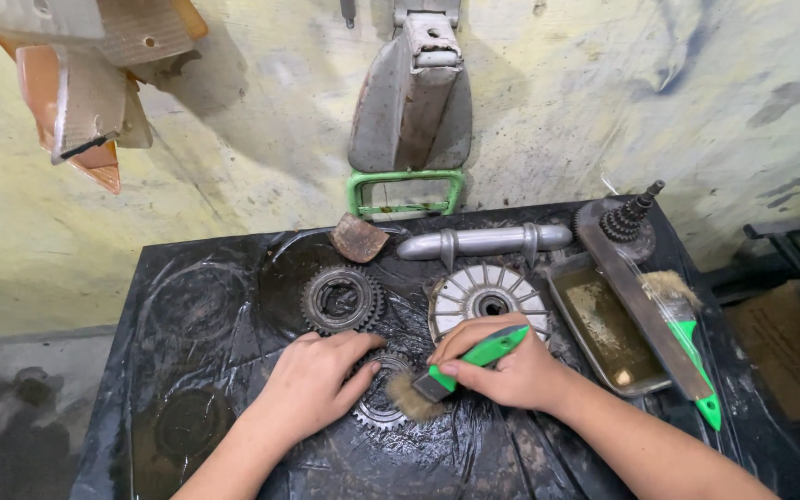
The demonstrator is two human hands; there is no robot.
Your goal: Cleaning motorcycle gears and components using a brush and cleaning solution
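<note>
near the surface's (pixel 187 278) front edge, the left hand (pixel 312 380) presses flat, fingers spread, on a small gear (pixel 377 407), pinning it in place without closing round it. the right hand (pixel 511 370) lies just right of the gear, clamped on a green-handled brush (pixel 469 359) whose long axis slants down-left, bristles touching the gear's right rim. both forearms come in from the front edge, the right wrist bent inward. beyond sit a larger gear (pixel 343 298) and a finned disc (pixel 488 296); toward the right edge, a tray (pixel 604 329) of murky liquid and a second brush (pixel 687 324).
</note>
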